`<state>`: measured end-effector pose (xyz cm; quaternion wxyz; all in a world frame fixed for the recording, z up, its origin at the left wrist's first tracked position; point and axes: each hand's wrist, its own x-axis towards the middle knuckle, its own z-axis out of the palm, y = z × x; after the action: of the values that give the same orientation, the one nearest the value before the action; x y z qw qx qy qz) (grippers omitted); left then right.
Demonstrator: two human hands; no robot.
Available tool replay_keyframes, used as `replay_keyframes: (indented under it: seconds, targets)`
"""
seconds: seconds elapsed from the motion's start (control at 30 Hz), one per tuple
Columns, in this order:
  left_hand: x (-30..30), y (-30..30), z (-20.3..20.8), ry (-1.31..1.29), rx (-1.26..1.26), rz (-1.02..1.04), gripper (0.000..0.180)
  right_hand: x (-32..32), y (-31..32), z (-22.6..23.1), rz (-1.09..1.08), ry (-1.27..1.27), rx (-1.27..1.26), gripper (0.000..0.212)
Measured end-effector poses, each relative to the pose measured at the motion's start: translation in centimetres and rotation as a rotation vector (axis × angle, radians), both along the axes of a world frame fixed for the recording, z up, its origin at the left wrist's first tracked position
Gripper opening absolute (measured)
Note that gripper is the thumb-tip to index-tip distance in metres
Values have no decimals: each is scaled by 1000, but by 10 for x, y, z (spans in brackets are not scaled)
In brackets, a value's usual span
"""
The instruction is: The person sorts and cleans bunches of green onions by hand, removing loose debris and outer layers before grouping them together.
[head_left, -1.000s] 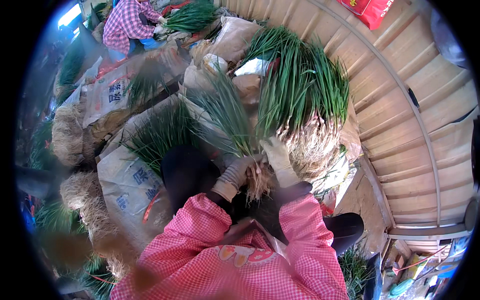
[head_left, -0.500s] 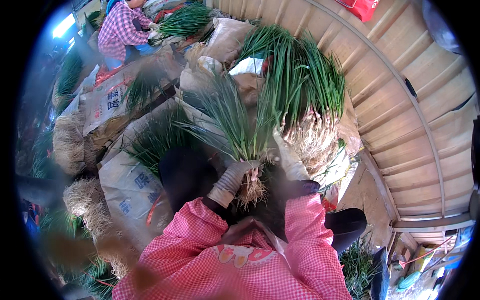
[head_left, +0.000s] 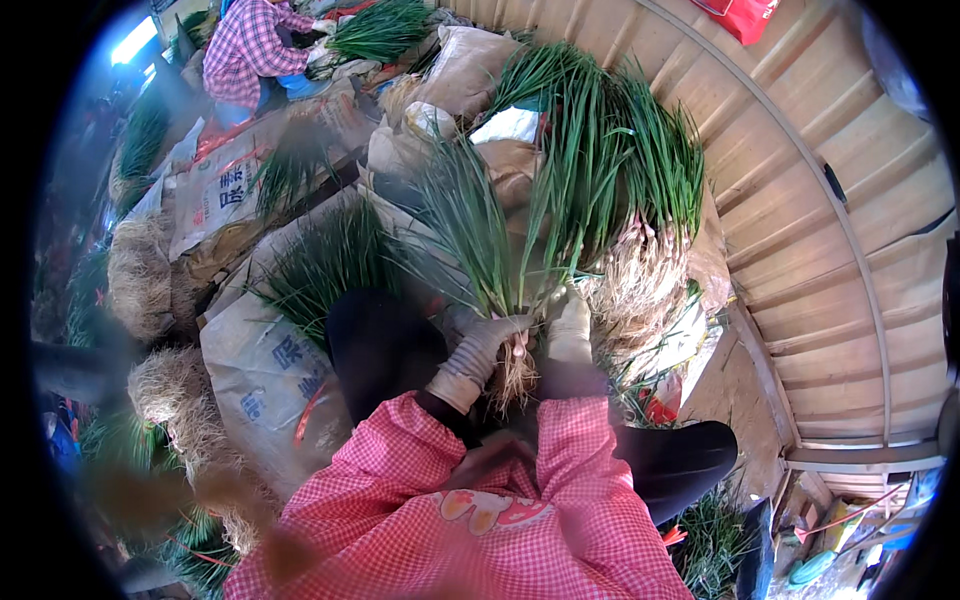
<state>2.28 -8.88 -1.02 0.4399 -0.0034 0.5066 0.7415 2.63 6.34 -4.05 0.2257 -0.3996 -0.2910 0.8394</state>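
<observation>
My left hand (head_left: 478,348), in a pale knit glove, is closed round a small bunch of green garlic (head_left: 482,265). Its long leaves fan up and away from me, and the pinkish bulbs and stringy roots hang below my fingers. Just beside it, my right hand (head_left: 569,325), gloved too, is closed at the base of one or a few green garlic stalks; its fingertips are partly hidden. Beyond my right hand lies a big heap of green garlic (head_left: 600,160), leaves away from me and pale roots toward me.
Another pile of green leaves (head_left: 330,262) lies left of my knee on a printed white sack (head_left: 265,385). Rooted bundles (head_left: 165,400) line the far left. A person in a checked shirt (head_left: 255,50) handles greens at the back left. A ribbed, curved wall (head_left: 800,200) closes off the right.
My right hand has moved left and nearer to me, from the edge of the big heap to beside the bunch. My left hand keeps its hold on the bunch.
</observation>
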Motion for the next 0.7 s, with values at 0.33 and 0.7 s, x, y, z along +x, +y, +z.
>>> replay_keyframes:
  seconds: [0.33, 0.7]
  targets:
    - [0, -30, -5, -139, 209, 96, 15, 93, 118, 17, 703, -530, 893, 44]
    - [6, -4, -15, -7, 66, 131, 11, 6, -20, 119, 910, -5, 1837, 23]
